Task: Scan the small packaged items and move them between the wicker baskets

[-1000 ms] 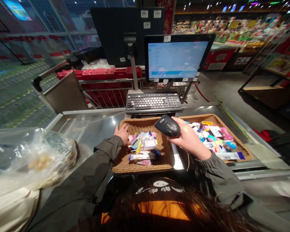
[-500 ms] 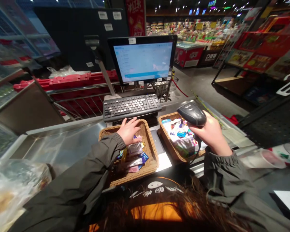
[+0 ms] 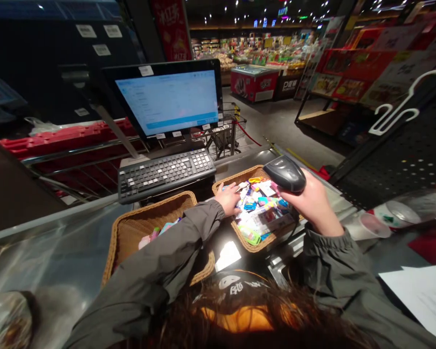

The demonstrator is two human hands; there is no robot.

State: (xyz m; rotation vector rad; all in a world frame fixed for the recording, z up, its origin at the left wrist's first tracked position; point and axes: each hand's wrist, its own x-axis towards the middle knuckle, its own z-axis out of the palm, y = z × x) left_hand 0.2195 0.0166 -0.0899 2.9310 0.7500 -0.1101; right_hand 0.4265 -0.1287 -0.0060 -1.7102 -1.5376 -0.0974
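My right hand (image 3: 310,201) is wrapped round a black barcode scanner (image 3: 285,173), above the right part of a wicker basket (image 3: 240,175). My left hand (image 3: 228,198) reaches over this basket's left rim with its fingers stretched out; I see nothing gripped in it. Small colourful packets (image 3: 263,206) fill the basket in front of both hands. A second wicker basket (image 3: 112,249) stands to the left, partly hidden under my left sleeve, with a few small packets (image 3: 160,232) showing inside.
A keyboard (image 3: 167,170) and a lit monitor (image 3: 170,102) stand behind the baskets. A steel counter (image 3: 78,242) spreads to the left, with a plastic bag (image 3: 7,317) near its front. At right are a plastic cup (image 3: 374,225), white papers (image 3: 417,295) and a white hook (image 3: 394,118).
My left hand has moved from the left basket to the right basket. The view has turned to the right. My right hand keeps hold of the barcode scanner.
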